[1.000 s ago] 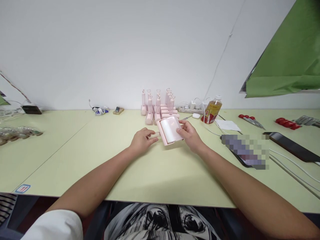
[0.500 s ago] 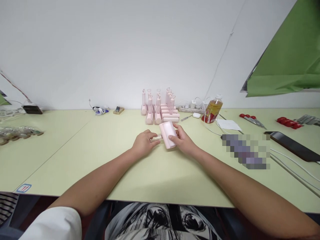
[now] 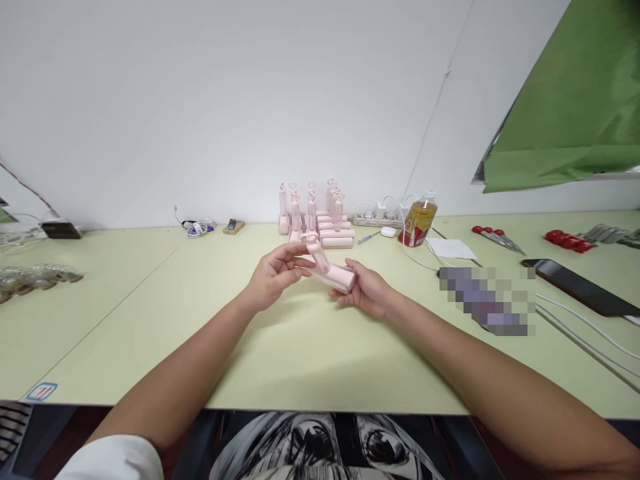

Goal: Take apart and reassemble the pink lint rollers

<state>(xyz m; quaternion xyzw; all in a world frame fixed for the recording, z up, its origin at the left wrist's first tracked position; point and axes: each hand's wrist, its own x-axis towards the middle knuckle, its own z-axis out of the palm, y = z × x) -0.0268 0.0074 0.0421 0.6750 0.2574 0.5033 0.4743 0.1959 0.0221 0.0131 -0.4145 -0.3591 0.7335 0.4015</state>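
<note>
A pink lint roller (image 3: 338,276), with a wide rounded head and a handle ending in a clear loop, is tilted above the table in front of me. My right hand (image 3: 369,289) grips the right end of its head, thumb on top and fingers underneath. My left hand (image 3: 275,272) is at the handle's left side, fingers stretched and spread; whether the fingertips touch the handle I cannot tell. Behind the hands, several similar pink lint rollers (image 3: 336,233) stand in rows with handles upright.
A drink bottle (image 3: 419,220) stands near a power strip (image 3: 380,220) and white cables. A screwdriver (image 3: 369,237), a white paper (image 3: 453,249), red-handled tools (image 3: 495,233) and a black phone (image 3: 580,283) lie rightward. Bundled cable (image 3: 197,228) and a small box (image 3: 233,227) lie left.
The lint roller has been turned so its handle points up and away. My left hand has opened from its hold on the handle; my right hand has shifted to the head's end.
</note>
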